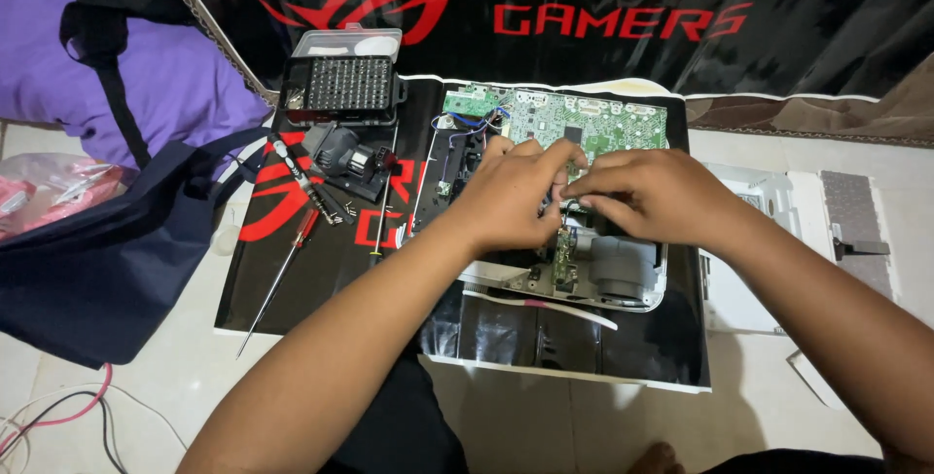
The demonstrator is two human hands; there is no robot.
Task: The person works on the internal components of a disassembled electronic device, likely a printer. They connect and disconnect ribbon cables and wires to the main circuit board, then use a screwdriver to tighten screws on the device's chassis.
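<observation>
Both hands meet over an opened white device (623, 284) lying on a black mat (321, 270). My left hand (511, 192) has its fingers curled down onto the inner parts just below the green circuit board (593, 124). My right hand (652, 197) pinches something small between thumb and fingers right beside the left fingertips; the part itself is hidden. A grey lens-like housing (618, 274) shows below the hands.
Left on the mat lie a long red-handled screwdriver (282, 274), a second thin driver (381, 211), a black driver handle (297, 177) and a small grey motor part (350, 158). A bit-set case (341, 80) stands behind. A dark bag (107, 260) lies left; a white cover (769, 240) lies right.
</observation>
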